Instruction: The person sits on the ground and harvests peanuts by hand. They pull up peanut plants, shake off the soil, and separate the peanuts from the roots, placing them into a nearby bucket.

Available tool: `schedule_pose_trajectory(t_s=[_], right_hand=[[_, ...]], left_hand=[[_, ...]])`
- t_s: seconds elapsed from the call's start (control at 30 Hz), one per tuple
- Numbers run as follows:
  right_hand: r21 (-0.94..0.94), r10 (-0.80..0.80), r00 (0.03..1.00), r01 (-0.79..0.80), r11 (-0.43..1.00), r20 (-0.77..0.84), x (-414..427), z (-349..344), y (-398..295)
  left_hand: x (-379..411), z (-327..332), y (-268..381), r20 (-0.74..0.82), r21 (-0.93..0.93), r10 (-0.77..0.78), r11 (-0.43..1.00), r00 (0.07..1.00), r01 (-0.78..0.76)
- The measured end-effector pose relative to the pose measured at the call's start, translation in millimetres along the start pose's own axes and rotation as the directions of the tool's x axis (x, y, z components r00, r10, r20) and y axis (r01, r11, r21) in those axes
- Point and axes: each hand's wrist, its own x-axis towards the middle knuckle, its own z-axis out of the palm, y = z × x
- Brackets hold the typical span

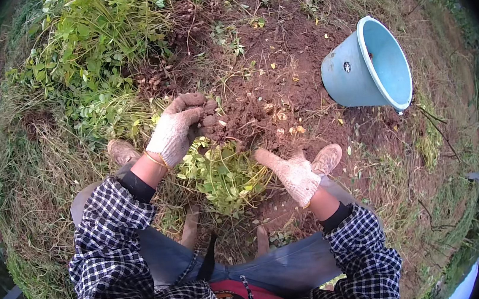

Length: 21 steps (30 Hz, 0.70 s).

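A pulled peanut plant (224, 173) lies between my feet, its green leaves towards me and its soil-caked roots (243, 124) pointing away. My left hand (182, 125), in a dirty white knit glove, has its fingers curled around the left edge of the root clump. A small pale piece, perhaps a pod, shows beside its fingertips. My right hand (292, 174), gloved the same way, is low at the right of the plant. Its thumb reaches the stem base, while the other fingers are mostly hidden or blurred. Several yellowish peanut pods (281, 116) show just beyond it.
A light blue plastic bucket (349, 75) lies tipped at the right, its mouth facing right. A heap of uprooted peanut plants (105, 45) is at upper left, with pods at its roots (152, 81). Dry grass (46, 182) and thin twigs (441, 133) flank the reddish soil.
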Motion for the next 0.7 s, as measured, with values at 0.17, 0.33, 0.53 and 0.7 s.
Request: schedule_pose_trajectory(t_s=[0.17, 0.33, 0.53, 0.7], right_hand=[[0.385, 0.066, 0.971, 0.028, 0.923, -0.23, -10, 15, -8], [0.636, 0.072, 0.976, 0.078, 0.768, -0.206, -13, 15, -24], [-0.359, 0.428, 0.885, -0.466, 0.808, -0.186, -9, -30, -51], [-0.625, 0.081, 0.976, -0.193, 0.756, -0.204, -27, -40, -46]], left_hand=[[-17, 12, 2, 0.077, 0.432, -0.203, 0.889, 0.976, 0.151], [-24, 17, -3, 0.28, 0.865, 0.011, 0.431, 0.96, -0.257], [-24, 14, 6, 0.086, 0.791, 0.171, 0.587, 0.981, -0.172], [-21, 8, 4, 0.108, 0.718, 0.189, 0.664, 0.976, -0.208]])
